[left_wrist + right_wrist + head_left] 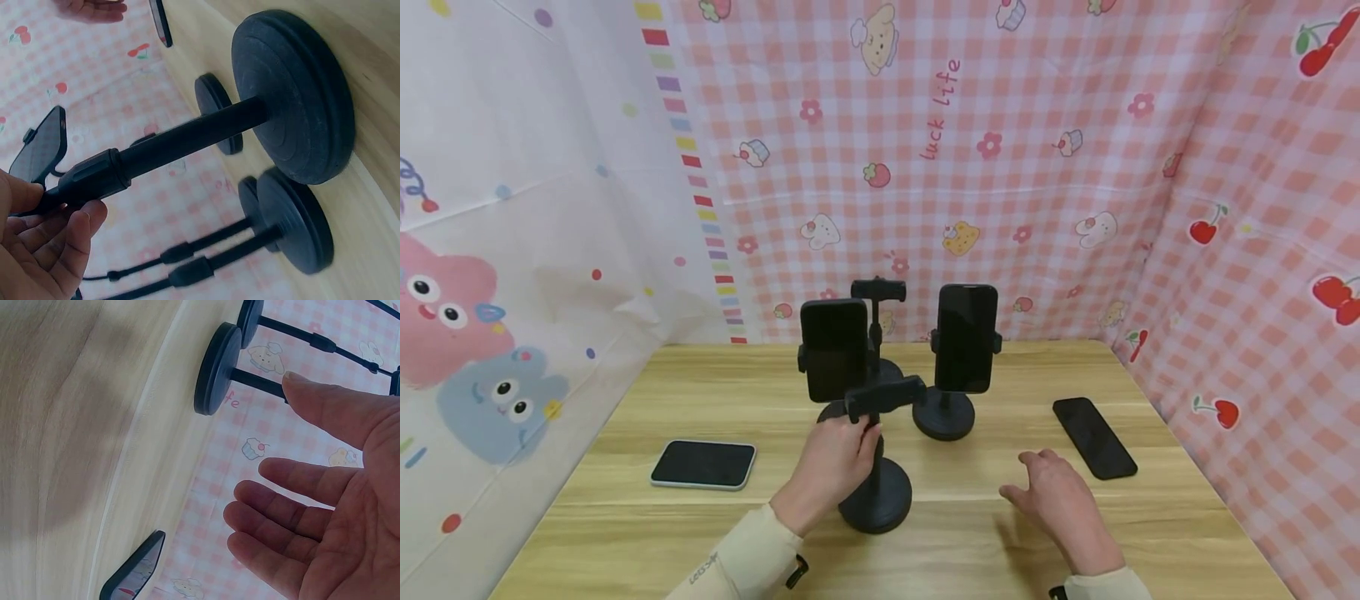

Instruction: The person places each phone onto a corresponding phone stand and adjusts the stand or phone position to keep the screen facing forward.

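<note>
The left hand (pixel 835 463) pinched a stand (pixel 876 500) below its clamp (pixel 887 396); the right hand (pixel 1063 507), apart, held nothing, a phone (pixel 1095 438) just beyond it. Steadying the stand seemed in hand; the next move probably called for grasping that phone.

The left sleeve (pixel 751 552) is cream with small dark lettering (pixel 703 569) and a black strap (pixel 797 572); the right sleeve (pixel 1108 585) is cream too.
</note>
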Available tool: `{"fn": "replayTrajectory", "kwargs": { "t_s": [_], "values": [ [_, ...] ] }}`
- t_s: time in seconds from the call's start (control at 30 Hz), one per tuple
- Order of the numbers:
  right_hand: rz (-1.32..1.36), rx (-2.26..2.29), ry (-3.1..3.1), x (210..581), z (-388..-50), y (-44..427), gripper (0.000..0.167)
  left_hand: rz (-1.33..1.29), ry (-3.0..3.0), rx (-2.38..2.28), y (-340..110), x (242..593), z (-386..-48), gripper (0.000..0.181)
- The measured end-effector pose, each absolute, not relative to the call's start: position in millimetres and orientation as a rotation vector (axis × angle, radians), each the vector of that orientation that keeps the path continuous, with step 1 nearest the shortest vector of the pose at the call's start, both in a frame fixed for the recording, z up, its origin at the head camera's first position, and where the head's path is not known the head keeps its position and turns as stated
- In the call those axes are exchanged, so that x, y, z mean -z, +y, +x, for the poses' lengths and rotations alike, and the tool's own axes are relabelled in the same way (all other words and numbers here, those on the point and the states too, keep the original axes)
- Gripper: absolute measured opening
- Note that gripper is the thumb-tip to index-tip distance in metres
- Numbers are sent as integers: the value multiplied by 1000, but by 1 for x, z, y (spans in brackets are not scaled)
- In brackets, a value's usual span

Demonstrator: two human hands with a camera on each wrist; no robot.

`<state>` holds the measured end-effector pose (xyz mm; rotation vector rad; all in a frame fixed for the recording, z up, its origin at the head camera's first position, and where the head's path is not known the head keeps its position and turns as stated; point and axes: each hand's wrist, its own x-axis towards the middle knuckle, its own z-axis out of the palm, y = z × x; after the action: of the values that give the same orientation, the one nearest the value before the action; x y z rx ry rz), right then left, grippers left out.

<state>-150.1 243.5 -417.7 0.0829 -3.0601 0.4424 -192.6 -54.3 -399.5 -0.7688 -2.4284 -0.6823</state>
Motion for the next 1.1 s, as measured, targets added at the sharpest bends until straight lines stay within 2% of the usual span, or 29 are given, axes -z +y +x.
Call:
{"fn": "replayTrajectory", "kwargs": {
  "t_s": [0.47,0.73,1.1],
  "values": [
    [70,-461,-3039,420,-147,249,52,-785,-2561,636,-8,391,-220,25],
    [57,-454,-3041,422,-146,250,52,-757,-2596,714,2,390,-231,19],
    [51,-463,-3051,423,-146,251,53,-724,-2563,744,8,393,-239,21]
  ]
}}
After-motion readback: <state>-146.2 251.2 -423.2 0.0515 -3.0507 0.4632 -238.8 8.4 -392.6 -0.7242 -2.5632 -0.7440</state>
